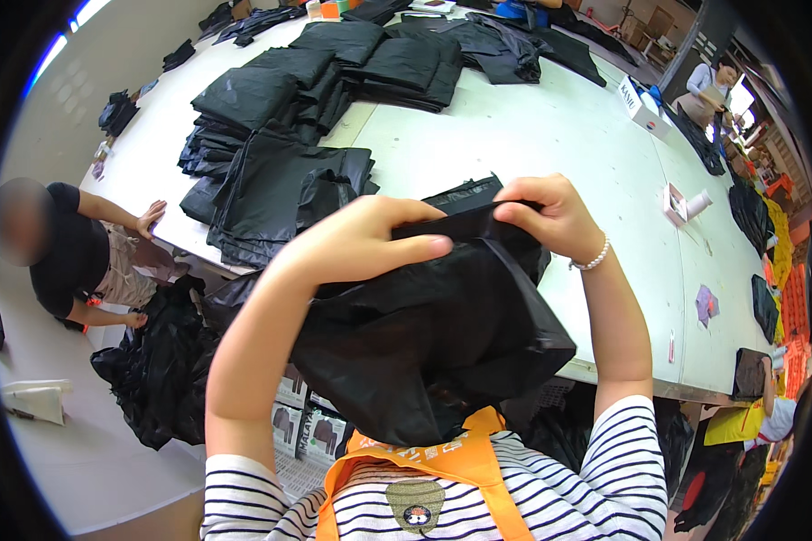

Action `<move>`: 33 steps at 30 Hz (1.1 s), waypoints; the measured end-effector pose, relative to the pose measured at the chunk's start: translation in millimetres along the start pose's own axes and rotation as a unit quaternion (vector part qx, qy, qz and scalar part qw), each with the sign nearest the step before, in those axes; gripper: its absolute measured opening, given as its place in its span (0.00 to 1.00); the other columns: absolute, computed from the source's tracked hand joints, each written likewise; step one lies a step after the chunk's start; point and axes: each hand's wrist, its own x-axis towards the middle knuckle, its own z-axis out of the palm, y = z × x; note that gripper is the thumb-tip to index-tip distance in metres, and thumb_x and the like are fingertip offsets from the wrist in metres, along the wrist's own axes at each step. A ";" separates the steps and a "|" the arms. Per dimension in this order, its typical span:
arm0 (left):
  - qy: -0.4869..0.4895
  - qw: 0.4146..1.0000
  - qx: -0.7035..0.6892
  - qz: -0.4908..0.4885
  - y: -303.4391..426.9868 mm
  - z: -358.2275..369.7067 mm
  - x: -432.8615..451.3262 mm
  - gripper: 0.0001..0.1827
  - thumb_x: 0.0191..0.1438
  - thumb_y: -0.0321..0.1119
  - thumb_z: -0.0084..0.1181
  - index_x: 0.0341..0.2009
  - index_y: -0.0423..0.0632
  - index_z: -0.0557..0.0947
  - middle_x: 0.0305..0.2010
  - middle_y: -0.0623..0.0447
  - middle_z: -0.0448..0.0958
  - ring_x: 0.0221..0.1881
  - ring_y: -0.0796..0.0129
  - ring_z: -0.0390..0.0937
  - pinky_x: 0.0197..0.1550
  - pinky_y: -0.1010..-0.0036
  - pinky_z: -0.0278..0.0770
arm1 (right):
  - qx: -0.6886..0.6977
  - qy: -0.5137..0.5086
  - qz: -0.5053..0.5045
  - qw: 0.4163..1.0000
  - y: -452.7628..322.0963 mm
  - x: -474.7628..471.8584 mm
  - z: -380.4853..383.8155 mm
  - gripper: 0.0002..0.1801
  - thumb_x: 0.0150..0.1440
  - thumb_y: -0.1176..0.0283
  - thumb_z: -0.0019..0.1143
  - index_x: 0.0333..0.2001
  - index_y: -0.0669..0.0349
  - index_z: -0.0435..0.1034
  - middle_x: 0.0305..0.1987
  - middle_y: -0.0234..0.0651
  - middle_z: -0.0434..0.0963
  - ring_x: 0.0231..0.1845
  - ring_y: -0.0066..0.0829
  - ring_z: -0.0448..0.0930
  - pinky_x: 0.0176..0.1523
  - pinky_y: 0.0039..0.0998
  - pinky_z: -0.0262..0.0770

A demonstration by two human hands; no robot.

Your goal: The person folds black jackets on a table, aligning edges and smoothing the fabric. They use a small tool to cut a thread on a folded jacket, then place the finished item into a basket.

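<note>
A thin black bag or sheet (406, 324) hangs between my hands, in front of my chest, at the table's near edge. My right hand (548, 209) pinches its upper edge between thumb and fingers. Along the same edge, my left hand (392, 233) has its thumb on the near side and its fingers on the far side, partly hidden by the material. Just beyond the held edge, another piece of black material (463, 193) shows on the table. Left of my left hand lies a stack of flat black pieces (264, 189).
Folded black stacks (243, 98) cover the far left of the white table (514, 135). At right are a white carton (643, 108), a small box (674, 205) and a purple scrap (706, 306). A person (74, 250) stands left beside a black heap (169, 358); others are at right.
</note>
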 end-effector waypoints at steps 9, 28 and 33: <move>0.059 0.943 -0.300 -0.134 -26.5 11.6 21.2 0.15 0.57 0.36 0.54 0.24 0.38 0.81 0.20 0.64 0.73 0.22 0.85 0.64 0.24 0.83 0.61 | -0.218 0.116 -0.045 0.968 -44.3 -16.4 59.1 0.21 0.42 0.66 0.68 0.40 0.62 0.72 0.33 0.36 0.72 0.35 0.37 0.73 0.38 0.32 0.69; 0.069 0.974 -0.199 -0.081 -18.2 18.3 17.8 0.18 0.57 0.36 0.53 0.21 0.35 0.77 0.17 0.64 0.66 0.22 0.85 0.59 0.22 0.82 0.57 | -0.288 0.147 -0.122 0.938 -39.3 -27.7 91.5 0.18 0.43 0.70 0.64 0.41 0.53 0.75 0.41 0.30 0.69 0.41 0.32 0.71 0.46 0.32 0.64; 0.067 0.987 -0.138 -0.054 -5.5 22.8 12.5 0.18 0.58 0.36 0.52 0.22 0.34 0.75 0.16 0.62 0.64 0.22 0.83 0.57 0.23 0.80 0.58 | -0.157 0.148 -0.173 0.961 -19.9 -24.2 86.1 0.14 0.39 0.78 0.65 0.33 0.54 0.76 0.34 0.29 0.68 0.37 0.31 0.70 0.40 0.29 0.67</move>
